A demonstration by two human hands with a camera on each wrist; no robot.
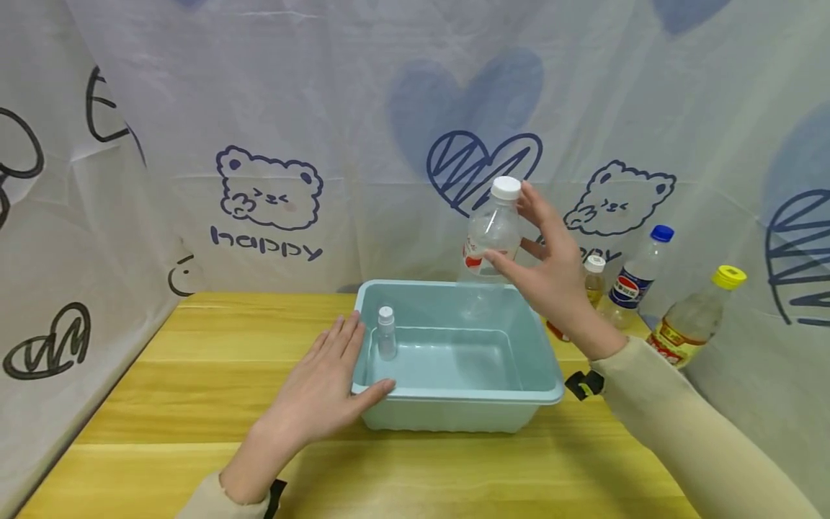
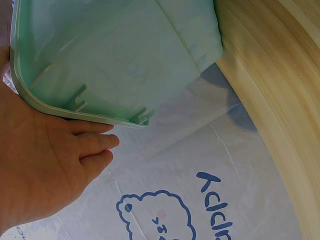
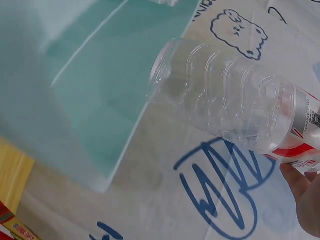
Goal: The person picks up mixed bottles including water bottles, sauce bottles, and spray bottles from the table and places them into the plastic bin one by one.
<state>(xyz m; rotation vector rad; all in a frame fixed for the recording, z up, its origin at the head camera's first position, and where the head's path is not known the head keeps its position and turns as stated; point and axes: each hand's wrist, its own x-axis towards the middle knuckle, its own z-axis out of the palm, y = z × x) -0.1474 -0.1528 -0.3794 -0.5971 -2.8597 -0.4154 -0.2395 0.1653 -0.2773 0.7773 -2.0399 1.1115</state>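
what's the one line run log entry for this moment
right hand: holds clear bottle above tub | left hand: flat against tub's left rim | in tub: small bottle

Looks like you're at a makeshift recording booth rather than any real kitchen or shop. The giveaway is the printed sheet [image 1: 415, 108] hung around three sides of the worktop [image 1: 194, 404], white fabric with blue hearts, little bears and the word "happy", creased and draped like a curtain backdrop. The worktop itself is a plain yellow wood-grain top, nothing built in. On it you've only got a pale teal plastic tub [image 1: 512, 393] and a row of ordinary drink and oil bottles [image 1: 694, 317] lined up against the cloth, so it reads as a home-style staged setup.
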